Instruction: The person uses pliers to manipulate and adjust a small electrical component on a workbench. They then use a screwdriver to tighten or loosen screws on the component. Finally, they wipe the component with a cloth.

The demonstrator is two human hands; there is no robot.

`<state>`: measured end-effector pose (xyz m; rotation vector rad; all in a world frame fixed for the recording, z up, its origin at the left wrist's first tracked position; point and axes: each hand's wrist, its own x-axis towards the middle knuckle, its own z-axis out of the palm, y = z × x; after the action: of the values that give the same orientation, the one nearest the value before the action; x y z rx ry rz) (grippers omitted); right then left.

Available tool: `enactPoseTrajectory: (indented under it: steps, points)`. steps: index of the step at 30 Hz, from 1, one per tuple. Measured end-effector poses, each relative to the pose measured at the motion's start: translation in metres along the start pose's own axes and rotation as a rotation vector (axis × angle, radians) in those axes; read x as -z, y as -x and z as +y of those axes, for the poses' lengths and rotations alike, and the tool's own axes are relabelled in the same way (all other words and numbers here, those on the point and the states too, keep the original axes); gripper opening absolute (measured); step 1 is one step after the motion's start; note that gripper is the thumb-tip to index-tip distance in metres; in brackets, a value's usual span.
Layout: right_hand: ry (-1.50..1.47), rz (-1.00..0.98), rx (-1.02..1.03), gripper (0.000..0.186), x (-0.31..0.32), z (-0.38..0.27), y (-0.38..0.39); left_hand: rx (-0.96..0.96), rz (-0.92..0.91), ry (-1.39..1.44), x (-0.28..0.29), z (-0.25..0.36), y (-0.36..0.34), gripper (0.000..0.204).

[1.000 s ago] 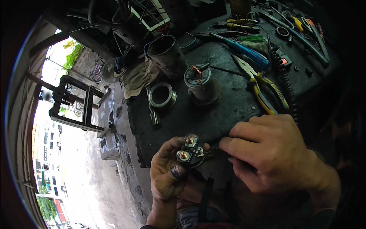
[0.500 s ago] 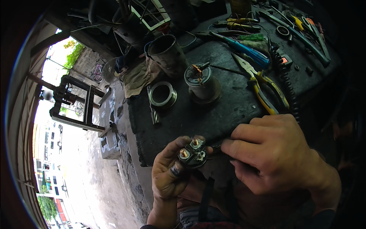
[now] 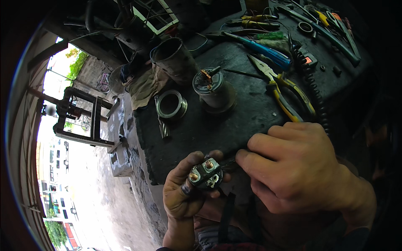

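My left hand [image 3: 181,196] grips a round black solenoid cap [image 3: 204,175], its end face tilted up toward me. Two copper terminal bolts stand out of it on pale metal nuts, beside a smaller pale metal fitting. To the right, my right hand [image 3: 293,167] is closed, thumb and forefinger pinched close to the cap. A thin dark shape lies by those fingertips, too dim to name. Beyond the hands, a cylindrical solenoid body [image 3: 215,94] stands on the dark workbench [image 3: 201,138], copper pieces on its top. Left of it are a metal ring [image 3: 171,104] and a short fluted metal piece [image 3: 163,129].
Yellow-and-black pliers [image 3: 284,90] lie open beyond my right hand, near a blue-handled screwdriver [image 3: 266,51] and a coiled black cable [image 3: 314,90]. A tall metal cylinder [image 3: 173,60] and a tan cloth [image 3: 146,88] occupy the far left. More tools crowd the far right.
The view has shifted slightly, so the bench things sit further left. The cap has tilted a little in my left hand. My right hand keeps its pinch.
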<state>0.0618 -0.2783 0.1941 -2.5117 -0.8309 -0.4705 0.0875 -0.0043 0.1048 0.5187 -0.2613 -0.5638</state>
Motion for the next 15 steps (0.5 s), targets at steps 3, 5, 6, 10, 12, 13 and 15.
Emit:
enactPoseTrajectory:
  steps: [3, 5, 6, 10, 12, 13, 15]
  points:
    - [-0.003, 0.003, 0.007, 0.035, 0.0004, 0.0001, 0.0004, 0.016, -0.017, 0.095, 0.0008, 0.0001, -0.0003, 0.058]
    - [-0.011, 0.001, 0.015, 0.036, 0.0014, 0.0000, 0.0009, 0.024, -0.028, 0.124, 0.0013, 0.0003, -0.0004, 0.058]
    - [-0.016, 0.000, 0.018, 0.035, 0.0024, -0.0003, 0.0015, 0.030, -0.035, 0.124, 0.0016, 0.0005, -0.0008, 0.057]
    - [0.004, -0.028, 0.025, 0.036, 0.0037, -0.0020, 0.0022, 0.016, -0.027, 0.097, -0.0003, -0.0010, -0.0005, 0.056]
    - [0.023, -0.010, 0.022, 0.036, 0.0016, -0.0029, 0.0014, 0.016, -0.029, 0.086, -0.0022, -0.0028, -0.0007, 0.057]
    - [0.043, -0.009, 0.016, 0.036, 0.0001, -0.0032, 0.0009, 0.018, -0.037, 0.091, -0.0032, -0.0039, -0.0009, 0.057]
    - [0.033, 0.013, 0.014, 0.036, -0.0024, -0.0040, 0.0009, 0.019, -0.018, 0.146, -0.0056, -0.0058, -0.0006, 0.059]
